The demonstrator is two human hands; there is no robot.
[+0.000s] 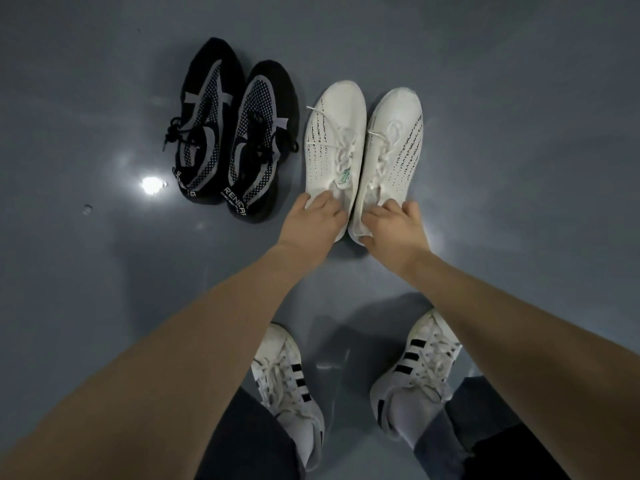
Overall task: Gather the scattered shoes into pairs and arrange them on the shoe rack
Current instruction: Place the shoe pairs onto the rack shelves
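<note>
Two white shoes [360, 157] stand side by side, touching, on the grey floor [104, 98], toes at twelve o'clock. The left hand [313, 220] and right hand [393, 226] each have their grip clamped on a heel. A black pair [235, 140] sits just beside at nine o'clock.

Both hands [313, 220] on white shoes [334, 147]

The right black shoe [258, 147] is showing "RENEGA…" in white along its heel collar; the left black shoe [204, 123] is showing unreadable lettering.
</note>
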